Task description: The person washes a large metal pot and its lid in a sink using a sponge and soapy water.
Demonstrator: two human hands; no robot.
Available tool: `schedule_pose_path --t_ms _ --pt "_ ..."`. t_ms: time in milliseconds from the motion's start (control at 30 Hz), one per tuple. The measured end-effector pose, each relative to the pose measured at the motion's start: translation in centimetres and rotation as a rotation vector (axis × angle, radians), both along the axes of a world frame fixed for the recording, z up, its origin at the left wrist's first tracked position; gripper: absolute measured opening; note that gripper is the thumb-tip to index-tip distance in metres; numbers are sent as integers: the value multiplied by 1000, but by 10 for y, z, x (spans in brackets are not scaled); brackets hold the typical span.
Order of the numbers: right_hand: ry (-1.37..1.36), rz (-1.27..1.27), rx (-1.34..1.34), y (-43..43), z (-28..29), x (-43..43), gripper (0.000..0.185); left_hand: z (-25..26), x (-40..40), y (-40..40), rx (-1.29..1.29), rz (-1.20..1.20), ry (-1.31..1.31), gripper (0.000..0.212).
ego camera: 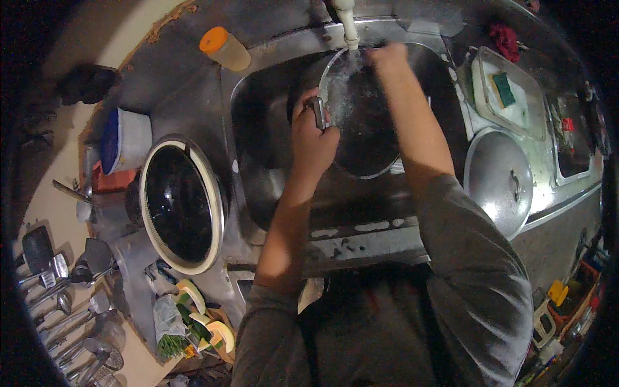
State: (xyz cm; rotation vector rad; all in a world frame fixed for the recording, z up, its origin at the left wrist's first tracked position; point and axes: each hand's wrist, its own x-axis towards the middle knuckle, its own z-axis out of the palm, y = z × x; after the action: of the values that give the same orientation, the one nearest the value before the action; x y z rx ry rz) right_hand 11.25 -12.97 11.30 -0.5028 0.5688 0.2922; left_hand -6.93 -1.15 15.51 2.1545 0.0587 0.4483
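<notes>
A large metal pot [367, 145] lies tilted in the stainless steel sink [271, 203], its wide mouth turned up towards me. My left hand [314, 138] grips the pot's side handle [318, 112] at the left rim. Water [350, 72] falls from a pale tap [346, 24] into the pot and splashes inside its left part. My right hand [390, 55] is at the pot's far right edge, just right of the tap. It is blurred, and its fingers are mostly hidden, so whether it holds anything cannot be told.
On the right are a domed metal lid [498, 188] and a plastic tub [534, 116] with suds and a sponge [504, 90]. Left of the sink stand an orange-lidded jar [232, 53], a pale-rimmed round object [179, 208] and a blue-lidded container [135, 138]. Vegetables [220, 336] and utensils [72, 314] lie lower left.
</notes>
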Motion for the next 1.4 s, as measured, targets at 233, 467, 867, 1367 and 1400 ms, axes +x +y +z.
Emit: schedule_pose_path --t_ms 233,467,867,1367,1400 --pt "-2 -76 -255 28 7 -6 41 5 -5 -7 -105 30 64 39" --pt "-998 639 -807 42 -62 -153 37 -11 -7 1 34 11 -72 34" --pt "-1106 384 -2205 -39 -267 -44 38 2 -4 -12 -115 20 -16 47" --pt "-178 426 277 8 41 -89 42 -18 -35 -25 128 -22 -89 53" --pt "-186 413 194 13 31 -88 38 -22 -48 -23 180 -118 -1 59"
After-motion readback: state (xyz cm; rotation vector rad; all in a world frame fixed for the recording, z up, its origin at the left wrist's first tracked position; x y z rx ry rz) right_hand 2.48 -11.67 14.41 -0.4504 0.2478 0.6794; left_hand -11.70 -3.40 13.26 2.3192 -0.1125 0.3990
